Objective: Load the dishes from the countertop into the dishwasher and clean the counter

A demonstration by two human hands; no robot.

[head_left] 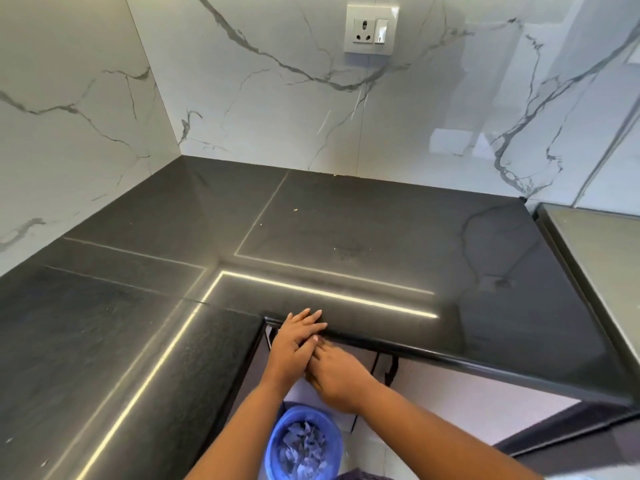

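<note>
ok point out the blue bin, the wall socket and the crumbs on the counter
blue bin [277, 441], head view, on its left rim
wall socket [363, 31], head view, on the outlet face
crumbs [295, 210], head view, on the pale speck

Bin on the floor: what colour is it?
Blue; the bin shows only in the head view, holding scraps.

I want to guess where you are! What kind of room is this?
Most likely a home kitchen. There is a dark L-shaped stone countertop, glossy marble-look wall tiles with a power socket above it, and a blue bin of scraps on the floor beneath.
</note>
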